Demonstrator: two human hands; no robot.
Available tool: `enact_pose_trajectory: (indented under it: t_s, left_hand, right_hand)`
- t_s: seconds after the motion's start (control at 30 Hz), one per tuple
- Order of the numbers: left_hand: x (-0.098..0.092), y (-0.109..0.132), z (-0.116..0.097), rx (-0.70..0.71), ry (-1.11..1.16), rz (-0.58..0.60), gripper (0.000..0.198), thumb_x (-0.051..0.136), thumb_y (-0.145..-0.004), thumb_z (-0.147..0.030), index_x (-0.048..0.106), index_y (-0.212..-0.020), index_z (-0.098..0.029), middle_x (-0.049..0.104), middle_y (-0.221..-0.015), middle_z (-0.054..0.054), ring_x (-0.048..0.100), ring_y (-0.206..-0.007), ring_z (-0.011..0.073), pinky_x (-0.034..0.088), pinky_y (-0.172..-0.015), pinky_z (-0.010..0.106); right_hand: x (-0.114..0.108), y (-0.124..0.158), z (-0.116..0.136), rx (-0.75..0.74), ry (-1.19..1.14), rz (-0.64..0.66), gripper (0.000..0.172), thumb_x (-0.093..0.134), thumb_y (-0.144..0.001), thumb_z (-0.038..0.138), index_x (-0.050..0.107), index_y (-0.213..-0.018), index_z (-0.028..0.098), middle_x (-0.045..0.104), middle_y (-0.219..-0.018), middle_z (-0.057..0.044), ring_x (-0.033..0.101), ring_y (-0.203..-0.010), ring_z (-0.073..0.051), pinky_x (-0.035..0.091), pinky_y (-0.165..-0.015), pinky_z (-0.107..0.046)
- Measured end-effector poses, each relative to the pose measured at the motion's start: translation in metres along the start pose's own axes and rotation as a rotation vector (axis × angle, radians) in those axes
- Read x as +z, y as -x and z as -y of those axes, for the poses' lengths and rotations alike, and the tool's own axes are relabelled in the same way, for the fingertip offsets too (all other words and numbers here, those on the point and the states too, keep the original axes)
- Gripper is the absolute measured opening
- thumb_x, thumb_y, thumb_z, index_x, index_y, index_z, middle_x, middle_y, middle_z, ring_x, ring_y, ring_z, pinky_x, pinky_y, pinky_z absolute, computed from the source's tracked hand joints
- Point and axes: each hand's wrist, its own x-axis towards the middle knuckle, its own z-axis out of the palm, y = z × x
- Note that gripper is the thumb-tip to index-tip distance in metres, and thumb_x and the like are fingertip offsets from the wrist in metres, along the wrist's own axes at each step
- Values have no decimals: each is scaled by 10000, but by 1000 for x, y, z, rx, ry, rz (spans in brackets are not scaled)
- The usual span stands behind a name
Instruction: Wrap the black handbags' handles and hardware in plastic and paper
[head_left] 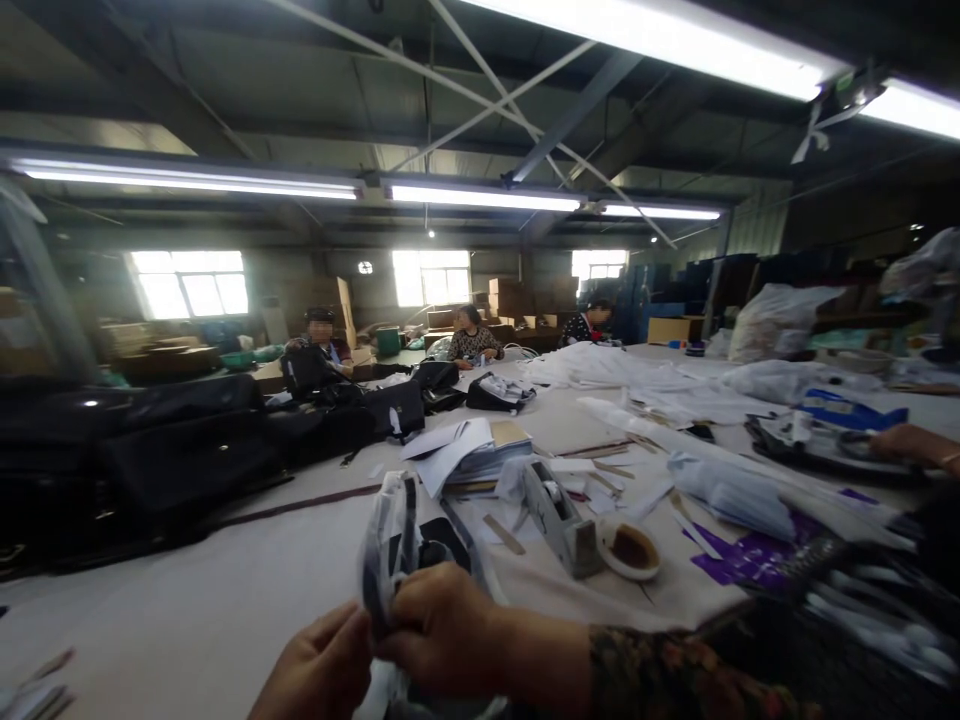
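A looped black strap (409,520) in whitish clear plastic stands up in front of me; blur hides its exact kind. My right hand (450,625) is closed round its lower part. Fingertips of my left hand (326,660) pinch the strap's near lower edge, right beside the right hand. More dark material and plastic hang below, partly hidden by my hands. Just beyond them on the table are a grey tape dispenser (559,520), a white bowl (649,570) with brown contents, and a stack of white papers (476,450).
Black bags (172,450) pile up along the left. A purple plastic bag (750,555) and white wrapped bundles (727,495) lie to the right. Another person's hand (904,445) is at the right edge, by a dark item. Several people sit across the pale table (225,600).
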Motion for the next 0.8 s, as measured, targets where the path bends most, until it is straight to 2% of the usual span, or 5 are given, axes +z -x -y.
enact_pose_trajectory:
  t_s: [0.23, 0.4, 0.57, 0.7, 0.8]
  left_hand:
    - [9, -1, -3, -55, 216, 29, 373, 890, -603, -434, 693, -684, -128, 422, -517, -36, 364, -478, 81, 340, -476, 216]
    - [15, 15, -15, 230, -49, 43, 219, 793, -751, -390, 781, -771, -172, 620, -761, 64, 563, -743, 198, 486, -753, 302]
    - [17, 27, -10, 476, -323, -8, 220, 721, -825, -356, 787, -698, -189, 597, -736, 75, 556, -701, 199, 461, -669, 275]
    - [11, 27, -1, 506, -395, 36, 193, 694, -850, -344, 797, -784, -195, 642, -817, 94, 592, -799, 225, 468, -754, 287]
    - [1, 21, -3, 296, -235, 130, 304, 717, -822, -454, 770, -826, -154, 550, -649, 36, 503, -630, 156, 428, -625, 257]
  right_hand:
    - [4, 13, -13, -569, 657, -49, 116, 526, -816, 154, 635, -852, 145, 655, -807, -79, 546, -647, -188, 372, -532, -317]
    - [-13, 13, -2, -49, -242, 54, 329, 614, -860, 458, 565, -715, 166, 535, -666, 3, 457, -562, -108, 341, -516, -249]
    - [-12, 7, 7, 518, -1158, 156, 534, 790, -662, 593, 428, -652, 201, 300, -485, 114, 179, -399, -30, 108, -408, -222]
    - [-6, 6, 15, 540, -1039, 45, 429, 775, -670, 488, 468, -613, 194, 299, -429, 109, 199, -389, -43, 132, -410, -232]
    - [-10, 9, 19, 247, -565, 22, 316, 679, -779, 363, 528, -585, 165, 432, -517, 46, 356, -478, -73, 282, -482, -238]
